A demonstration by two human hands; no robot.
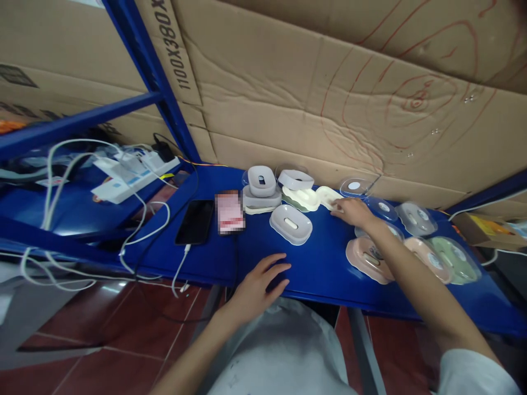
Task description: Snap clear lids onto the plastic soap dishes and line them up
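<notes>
My right hand (pixel 351 212) reaches to the back of the blue table, its fingers closed on the edge of a cream soap dish part (pixel 327 196). My left hand (pixel 263 286) hovers at the table's front edge, fingers spread, with nothing in it. Just beyond it lies a pale grey scalloped soap dish (pixel 300 233) with a slot in its middle. Another cream piece (pixel 308 198) rests left of the held one, overlapping a greenish piece. Behind are a grey oval ring (pixel 302 179) and a grey slotted part (pixel 262 178) stacked on other grey pieces.
To the right sit pink dishes (pixel 362 269), a green dish (pixel 459 269) and clear lids (pixel 354 187). On the left are a phone (pixel 195 222) on a white cable, a blurred pink item (pixel 229 213) and a power strip (pixel 123 184). Cardboard (pixel 288 99) stands behind.
</notes>
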